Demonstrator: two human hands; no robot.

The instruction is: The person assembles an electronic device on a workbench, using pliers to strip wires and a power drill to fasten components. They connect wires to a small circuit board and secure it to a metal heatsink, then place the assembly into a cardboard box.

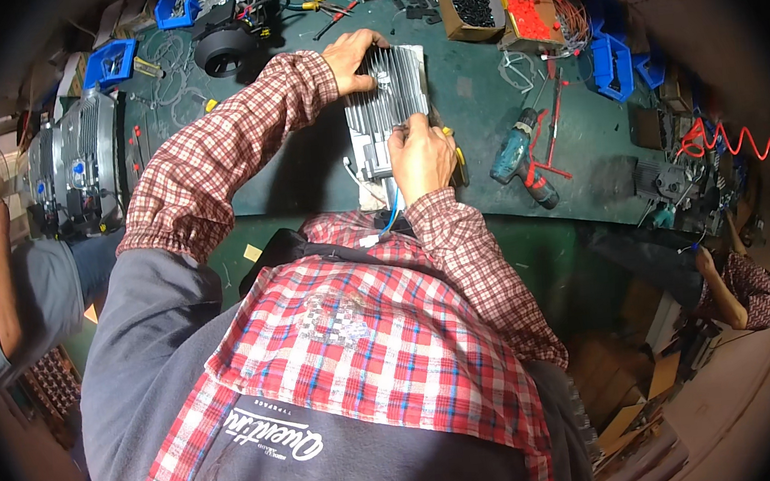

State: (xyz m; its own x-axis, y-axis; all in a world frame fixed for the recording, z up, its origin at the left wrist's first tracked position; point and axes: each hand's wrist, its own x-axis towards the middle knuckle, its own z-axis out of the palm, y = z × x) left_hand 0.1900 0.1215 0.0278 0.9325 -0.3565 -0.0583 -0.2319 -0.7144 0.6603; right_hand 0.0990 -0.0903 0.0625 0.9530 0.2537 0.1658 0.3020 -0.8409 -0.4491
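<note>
A grey finned metal housing (401, 79) lies on a pale board-like piece (365, 143) at the near middle of the bench. My left hand (352, 62) grips its far left part, thumb on the fins and fingers bent over the far end. My right hand (423, 157) is closed over the near right part, fingertips pressed together at the fins; what they hold, if anything, is hidden. Blue and white wires with a white connector (369, 240) hang from the housing's near end over the bench edge. Something yellow (461, 162) shows just right of my right hand.
Right of my hands lies a teal cordless drill (513, 158) beside a red-handled tool (554, 125). Farther back stand boxes of black parts (471, 4) and red caps (531, 22). Blue bins (611, 65) line the right. Finned units (85, 166) stand left; co-workers sit at both sides.
</note>
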